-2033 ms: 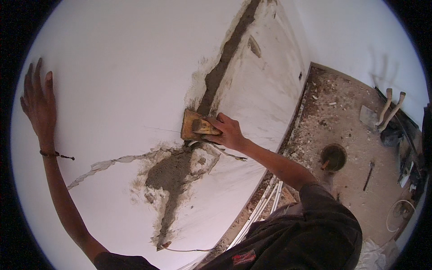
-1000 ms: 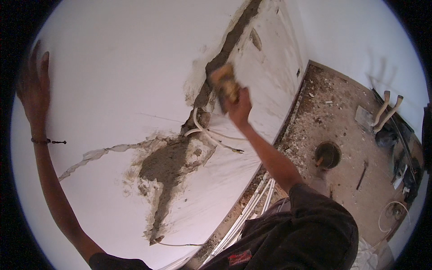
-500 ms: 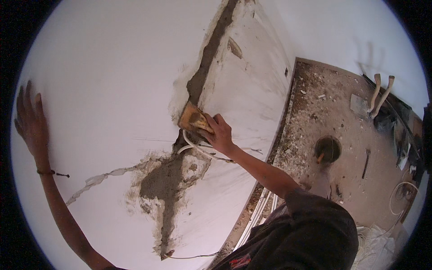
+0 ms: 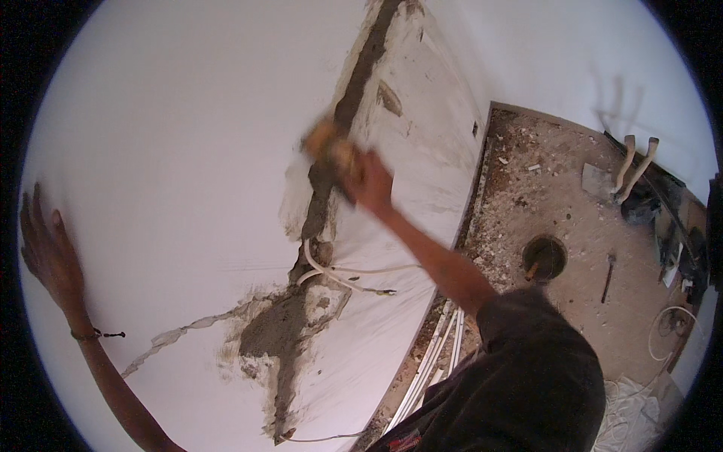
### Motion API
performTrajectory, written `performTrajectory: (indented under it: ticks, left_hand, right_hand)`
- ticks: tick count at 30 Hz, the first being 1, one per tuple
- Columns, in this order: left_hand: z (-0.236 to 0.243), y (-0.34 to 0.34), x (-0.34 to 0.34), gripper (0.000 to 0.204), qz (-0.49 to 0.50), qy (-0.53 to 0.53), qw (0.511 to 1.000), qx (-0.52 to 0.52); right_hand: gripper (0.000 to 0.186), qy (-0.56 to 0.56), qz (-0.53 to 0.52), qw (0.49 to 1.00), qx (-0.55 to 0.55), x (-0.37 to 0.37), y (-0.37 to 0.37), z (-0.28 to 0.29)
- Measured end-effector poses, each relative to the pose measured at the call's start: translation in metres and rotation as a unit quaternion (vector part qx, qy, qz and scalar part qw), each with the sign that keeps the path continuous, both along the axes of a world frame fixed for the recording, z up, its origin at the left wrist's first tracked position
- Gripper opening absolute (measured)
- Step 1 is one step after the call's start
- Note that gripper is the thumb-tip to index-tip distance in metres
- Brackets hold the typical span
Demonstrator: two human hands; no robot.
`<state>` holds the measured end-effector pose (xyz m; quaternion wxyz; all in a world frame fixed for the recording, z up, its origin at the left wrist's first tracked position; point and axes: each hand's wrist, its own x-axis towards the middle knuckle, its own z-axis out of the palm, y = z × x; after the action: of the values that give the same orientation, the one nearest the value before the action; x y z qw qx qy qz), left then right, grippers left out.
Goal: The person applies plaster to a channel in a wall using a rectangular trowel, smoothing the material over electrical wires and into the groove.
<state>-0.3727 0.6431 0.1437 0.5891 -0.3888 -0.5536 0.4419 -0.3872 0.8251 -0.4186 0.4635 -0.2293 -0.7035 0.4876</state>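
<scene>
Yellow-brown rectangular float [image 4: 327, 146], eleven o'clock, is clenched in the right hand [image 4: 370, 183], the left hand [image 4: 53, 256] splayed on white wall [image 4: 188, 151] at nine.

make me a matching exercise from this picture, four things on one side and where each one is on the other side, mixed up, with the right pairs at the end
Things:
1. float
2. bucket
3. white cables
4. bracelet

Places:
A. coming out of the wall
B. around the left wrist
C. held in the right grip
D. standing on the floor

Right pairs: 1-C, 2-D, 3-A, 4-B
</scene>
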Motion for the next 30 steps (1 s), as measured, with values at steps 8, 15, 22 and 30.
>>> performTrajectory:
  ticks: [8, 15, 22, 30]
  left_hand:
    - [-0.011, 0.006, 0.013, 0.052, 0.052, 0.0, 0.998, 0.029]
    - [-0.019, 0.022, 0.019, 0.058, 0.086, -0.023, 0.994, 0.066]
    - [-0.009, 0.032, 0.025, 0.063, 0.144, -0.01, 0.988, 0.053]
    - [-0.003, 0.032, 0.027, 0.059, 0.142, -0.057, 0.987, 0.047]
  right_hand:
    - [0.052, 0.06, 0.038, 0.993, -0.096, 0.005, 0.032, 0.024]
    - [0.053, 0.05, -0.1, 0.993, -0.039, -0.151, 0.286, 0.041]
    - [0.055, -0.028, 0.058, 0.994, -0.092, -0.102, 0.185, 0.017]
    - [0.056, 0.107, 0.09, 0.989, -0.052, -0.066, 0.151, 0.001]
